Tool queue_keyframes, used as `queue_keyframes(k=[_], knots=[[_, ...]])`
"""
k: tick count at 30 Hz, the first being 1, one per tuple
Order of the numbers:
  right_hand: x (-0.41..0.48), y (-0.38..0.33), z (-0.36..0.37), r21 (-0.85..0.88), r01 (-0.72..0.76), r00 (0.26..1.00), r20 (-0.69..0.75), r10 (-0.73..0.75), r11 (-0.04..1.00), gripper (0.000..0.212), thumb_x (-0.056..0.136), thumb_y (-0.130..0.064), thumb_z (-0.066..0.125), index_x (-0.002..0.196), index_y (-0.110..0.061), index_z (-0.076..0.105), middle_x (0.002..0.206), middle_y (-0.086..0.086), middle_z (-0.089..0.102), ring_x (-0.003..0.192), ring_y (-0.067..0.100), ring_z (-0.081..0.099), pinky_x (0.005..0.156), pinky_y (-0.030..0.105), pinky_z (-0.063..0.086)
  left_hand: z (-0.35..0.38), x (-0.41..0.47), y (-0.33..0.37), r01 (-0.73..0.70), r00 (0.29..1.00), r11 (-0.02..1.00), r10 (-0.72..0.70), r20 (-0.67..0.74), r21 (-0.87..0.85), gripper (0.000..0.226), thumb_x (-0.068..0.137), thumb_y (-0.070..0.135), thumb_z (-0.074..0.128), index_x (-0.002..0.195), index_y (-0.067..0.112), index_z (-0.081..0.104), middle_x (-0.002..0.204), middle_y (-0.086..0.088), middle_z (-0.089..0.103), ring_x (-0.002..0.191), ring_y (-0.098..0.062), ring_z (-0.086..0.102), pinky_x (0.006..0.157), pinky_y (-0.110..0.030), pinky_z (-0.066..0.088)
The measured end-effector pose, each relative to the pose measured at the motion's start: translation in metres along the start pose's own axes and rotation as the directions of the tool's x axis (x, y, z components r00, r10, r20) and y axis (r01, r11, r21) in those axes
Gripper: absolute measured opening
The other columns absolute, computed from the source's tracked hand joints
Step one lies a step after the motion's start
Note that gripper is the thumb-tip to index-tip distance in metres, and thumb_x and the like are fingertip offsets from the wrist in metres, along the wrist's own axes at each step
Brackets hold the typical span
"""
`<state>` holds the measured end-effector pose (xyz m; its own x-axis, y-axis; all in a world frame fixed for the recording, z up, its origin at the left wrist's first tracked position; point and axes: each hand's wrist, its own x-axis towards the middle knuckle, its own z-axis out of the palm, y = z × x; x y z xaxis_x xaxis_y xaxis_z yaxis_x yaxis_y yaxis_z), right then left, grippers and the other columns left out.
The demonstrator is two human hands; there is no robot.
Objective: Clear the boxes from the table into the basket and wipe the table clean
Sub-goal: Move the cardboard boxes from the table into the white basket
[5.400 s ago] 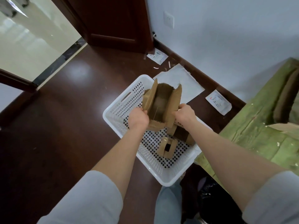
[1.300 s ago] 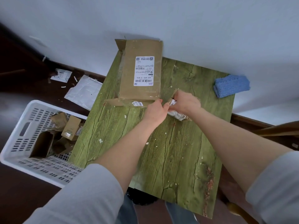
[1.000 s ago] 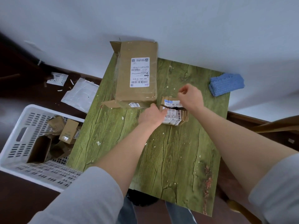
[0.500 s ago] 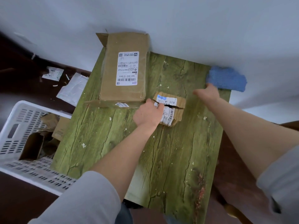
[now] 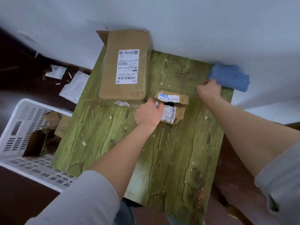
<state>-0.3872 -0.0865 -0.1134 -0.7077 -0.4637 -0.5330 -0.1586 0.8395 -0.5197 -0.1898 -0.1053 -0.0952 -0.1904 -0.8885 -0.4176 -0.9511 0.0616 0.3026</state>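
Observation:
On the green wood-grain table a large brown cardboard box with a white shipping label lies at the far left, against the wall. Right of it sits a small torn cardboard box with labels. My left hand grips that small box's left side. At the far right corner lies a blue cloth; my right hand is on its near left edge, fingers closed on it. The white plastic basket stands on the floor at the left, holding several cardboard pieces.
White crumbs are scattered over the tabletop, and a reddish stain marks its near right part. White plastic mailers and paper scraps lie on the dark floor behind the basket. A grey wall runs along the table's far edge.
My right hand let go of the small box and reached right to the blue cloth, now touching it. My left hand stayed on the small box. The view shifted slightly.

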Motion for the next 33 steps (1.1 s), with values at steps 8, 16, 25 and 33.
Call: queue_keyframes(k=[8, 16, 25, 33], knots=[[-0.066, -0.018, 0.026, -0.042, 0.057, 0.764, 0.645, -0.017, 0.997, 0.078, 0.074, -0.053, 0.072, 0.138, -0.019, 0.043, 0.126, 0.004, 0.056, 0.105, 0.023, 0.057, 0.082, 0.037, 0.05, -0.015, -0.011, -0.011, 0.028, 0.989, 0.994, -0.012, 0.146, -0.105, 0.025, 0.09, 0.034, 0.051, 0.1, 0.013, 0.059, 0.093, -0.008, 0.067, 0.082, -0.031, 0.066, 0.071, -0.037, 0.056], [-0.118, -0.021, 0.053, -0.243, 0.207, 0.673, 0.738, 0.042, 0.948, 0.047, 0.076, -0.021, 0.078, 0.114, -0.018, 0.052, 0.108, 0.004, 0.059, 0.093, 0.021, 0.06, 0.067, 0.028, 0.056, -0.035, -0.032, -0.063, 0.064, 0.975, 0.996, -0.05, 0.218, -0.058, 0.026, 0.088, 0.036, 0.048, 0.103, 0.021, 0.062, 0.088, -0.003, 0.068, 0.079, -0.025, 0.065, 0.065, -0.029, 0.052], [-0.192, -0.074, 0.127, -0.205, 0.321, 0.715, 0.693, -0.095, 0.924, 0.048, 0.072, -0.021, 0.08, 0.113, -0.012, 0.057, 0.106, 0.008, 0.062, 0.089, 0.025, 0.066, 0.068, 0.034, 0.06, -0.093, -0.038, -0.167, 0.287, 0.932, 0.944, -0.236, 0.275, -0.16, 0.037, 0.088, 0.044, 0.048, 0.08, 0.008, 0.056, 0.08, -0.008, 0.064, 0.071, -0.027, 0.062, 0.057, -0.027, 0.045], [-0.269, -0.151, 0.225, -0.241, 0.545, 0.723, 0.62, -0.304, 0.803, 0.071, 0.073, -0.035, 0.075, 0.134, -0.013, 0.048, 0.125, 0.01, 0.059, 0.103, 0.026, 0.061, 0.086, 0.038, 0.054, -0.154, -0.026, -0.283, 0.435, 0.9, 0.801, -0.404, 0.164, -0.411, 0.039, 0.081, 0.042, 0.055, 0.093, 0.006, 0.061, 0.089, -0.009, 0.069, 0.074, -0.027, 0.068, 0.07, -0.037, 0.058]])
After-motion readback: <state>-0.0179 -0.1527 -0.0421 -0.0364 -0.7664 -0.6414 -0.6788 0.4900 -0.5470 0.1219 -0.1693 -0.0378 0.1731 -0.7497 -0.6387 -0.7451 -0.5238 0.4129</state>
